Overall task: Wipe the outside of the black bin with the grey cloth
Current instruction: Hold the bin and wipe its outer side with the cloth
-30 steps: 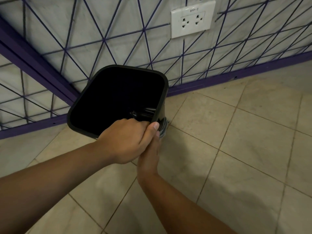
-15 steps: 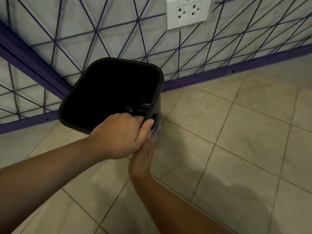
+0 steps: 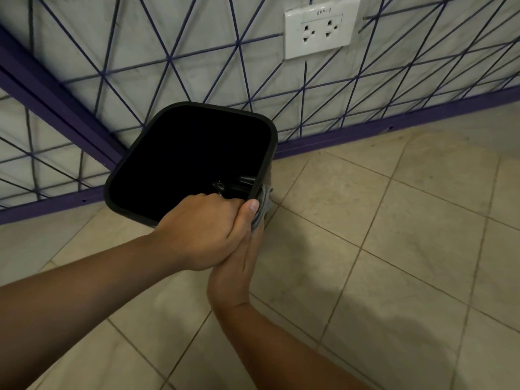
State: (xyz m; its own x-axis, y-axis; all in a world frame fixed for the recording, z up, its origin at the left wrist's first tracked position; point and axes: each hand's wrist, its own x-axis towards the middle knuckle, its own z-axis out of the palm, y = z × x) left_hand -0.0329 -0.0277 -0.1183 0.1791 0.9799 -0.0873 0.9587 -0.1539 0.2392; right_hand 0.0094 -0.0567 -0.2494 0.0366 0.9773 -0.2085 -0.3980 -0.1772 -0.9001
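Note:
The black bin [image 3: 140, 161] is square with rounded corners and tilts with its opening toward me, near the wall. My left hand [image 3: 202, 232] grips its near rim, fingers curled inside and thumb outside. My right hand [image 3: 239, 266] reaches under the left hand against the bin's outer right side and holds the grey cloth [image 3: 264, 204] there. Only a crumpled edge of the cloth shows beside the rim. The fingers of my right hand are hidden behind the left hand and the bin.
A wall with a purple line pattern and purple skirting [image 3: 394, 130] stands right behind the bin. A white double socket [image 3: 320, 29] sits on the wall above. Beige floor tiles [image 3: 394, 249] spread to the right and toward me.
The cloth's visible edge slid down out of sight behind the bin's side, then came back up beside the rim. The left hand kept its grip on the rim.

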